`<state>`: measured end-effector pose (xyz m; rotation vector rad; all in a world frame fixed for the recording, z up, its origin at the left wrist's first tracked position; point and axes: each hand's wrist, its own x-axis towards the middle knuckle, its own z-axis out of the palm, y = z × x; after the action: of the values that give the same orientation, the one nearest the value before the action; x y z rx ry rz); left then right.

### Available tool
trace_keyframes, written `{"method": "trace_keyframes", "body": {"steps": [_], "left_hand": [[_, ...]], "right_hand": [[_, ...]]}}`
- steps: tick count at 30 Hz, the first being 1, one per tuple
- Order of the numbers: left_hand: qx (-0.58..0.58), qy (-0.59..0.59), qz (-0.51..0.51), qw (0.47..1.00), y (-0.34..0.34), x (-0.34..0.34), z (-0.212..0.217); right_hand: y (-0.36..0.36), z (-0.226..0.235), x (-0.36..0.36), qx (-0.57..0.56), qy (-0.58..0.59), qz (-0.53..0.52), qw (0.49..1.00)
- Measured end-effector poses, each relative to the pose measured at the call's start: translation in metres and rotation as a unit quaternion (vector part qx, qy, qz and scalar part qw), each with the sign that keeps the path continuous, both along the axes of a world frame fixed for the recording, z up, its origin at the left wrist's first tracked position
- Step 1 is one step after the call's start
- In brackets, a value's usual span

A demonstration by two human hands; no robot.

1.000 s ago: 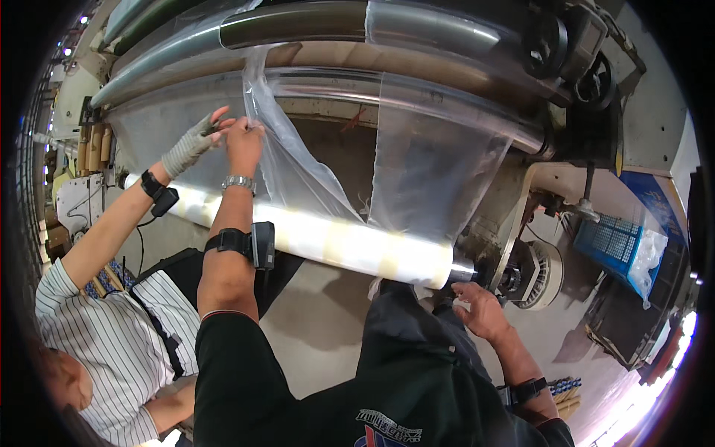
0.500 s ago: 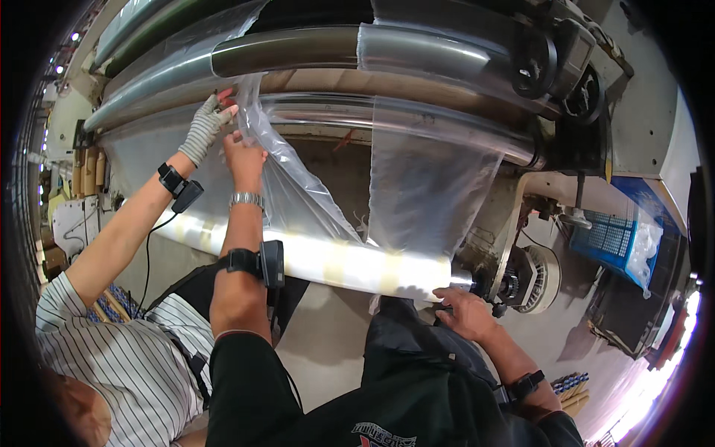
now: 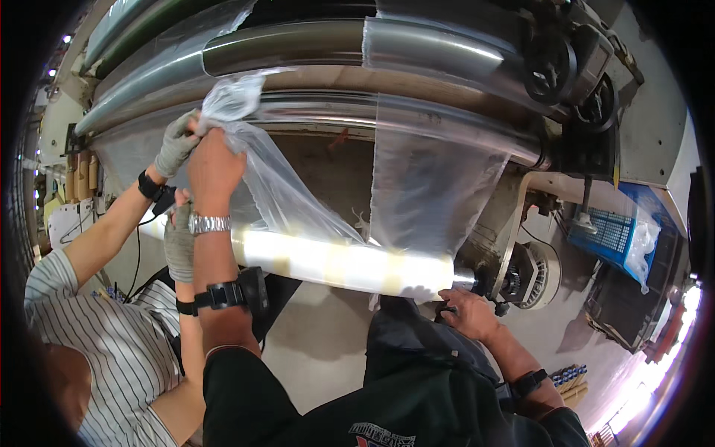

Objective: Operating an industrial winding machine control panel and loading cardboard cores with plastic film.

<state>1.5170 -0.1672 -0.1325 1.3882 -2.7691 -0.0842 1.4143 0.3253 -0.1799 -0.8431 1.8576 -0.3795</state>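
Since half a second ago, my left hand [image 3: 212, 160] has risen with the film and now bunches it higher, close under the upper rollers. From the head view, that hand is closed tight around a gathered wad of clear, crinkled plastic film [image 3: 257, 167], whose bunched top sticks out above my knuckles. From my grip the film slants down and to the right, ending at the glossy white roll of film on its horizontal shaft [image 3: 335, 264]. A second, flat sheet of the same clear film [image 3: 432, 186] hangs from the long grey metal roller [image 3: 417, 123] down to the right end of that roll.

My right hand [image 3: 465, 313] sits low at the right end of the shaft, fingers curled over a dark part there; I cannot tell how firmly it grips.

A co-worker in a striped shirt [image 3: 112, 350] stands at my left. One grey-gloved hand [image 3: 176, 141] touches the film wad just beside my left hand; the other gloved hand [image 3: 179, 242] rests against the left end of the white roll.

A blue plastic crate [image 3: 607, 235] sits well apart on the right.
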Motion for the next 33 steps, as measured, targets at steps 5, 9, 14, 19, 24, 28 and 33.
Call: {"method": "trace_keyframes", "body": {"steps": [5,9,14,19,24,28,33], "left_hand": [[-0.008,0.216,-0.073,0.974,0.017,0.017,-0.031],[-0.005,0.287,-0.066,0.956,0.013,-0.006,-0.057],[0.054,0.354,-0.092,0.929,0.017,-0.017,-0.057],[0.112,0.382,-0.131,0.908,0.048,-0.043,-0.007],[-0.002,0.432,-0.117,0.894,0.046,-0.032,0.002],[-0.077,0.309,-0.076,0.945,0.025,-0.011,-0.015],[-0.06,0.223,-0.04,0.972,-0.025,0.008,-0.068]], "right_hand": [[-0.004,-0.005,-0.001,-0.035,0.015,0.011,0.999],[-0.003,0.001,-0.005,-0.015,0.005,-0.015,1.0],[0.002,0.003,-0.006,-0.033,0.023,-0.018,0.999],[0.005,0.0,-0.005,-0.033,0.017,-0.017,0.999],[0.011,-0.001,-0.005,-0.025,0.002,-0.028,0.999],[0.018,-0.001,-0.004,-0.04,0.028,-0.017,0.999],[0.02,0.009,-0.005,-0.029,0.004,-0.033,0.999]]}}
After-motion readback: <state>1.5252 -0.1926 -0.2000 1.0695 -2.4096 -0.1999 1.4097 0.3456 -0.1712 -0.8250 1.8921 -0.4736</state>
